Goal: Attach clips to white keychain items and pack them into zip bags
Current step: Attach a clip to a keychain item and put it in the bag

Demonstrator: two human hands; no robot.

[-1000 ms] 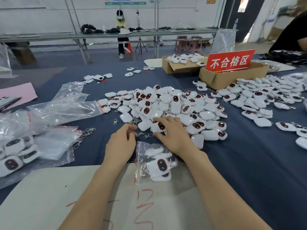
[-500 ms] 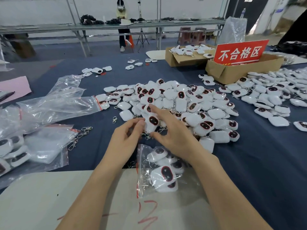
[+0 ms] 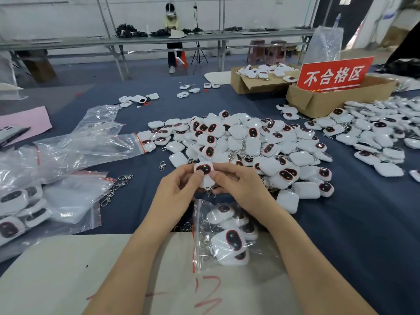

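A white keychain point(image 3: 203, 170) with a dark oval face ringed in red is held just above the tabletop point(image 3: 352, 223), between the two hands and at the near edge of the big pile point(image 3: 250, 146). The left hand point(image 3: 175, 194) pinches its left side with thumb and fingertips, and the right hand point(image 3: 238, 187) pinches its right side, so each grip is clamped on the keychain. A metal clip point(image 3: 209, 192) hangs from its lower end, partly hidden by the fingers.

Just below the hands lies a zip bag point(image 3: 227, 235) with a red seal strip, holding several of the same white pieces with their clips; it rests half on the dark blue cloth and half on a beige board point(image 3: 68, 269) marked with red scribbles.

To the left lie loose clips point(image 3: 118, 187), one single clip point(image 3: 162, 165) near the pile, empty clear bags point(image 3: 91, 146) and filled bags point(image 3: 18, 208) at the far left edge. A pink sheet point(image 3: 25, 121) lies beyond them.

To the right, a second spread of white pieces point(image 3: 375, 133) sits near a cardboard box point(image 3: 336, 103) carrying a red sign point(image 3: 334, 75) with white characters. Another open box point(image 3: 241, 84) behind holds more pieces. A person point(image 3: 171, 30) stands at a long bench in the background.
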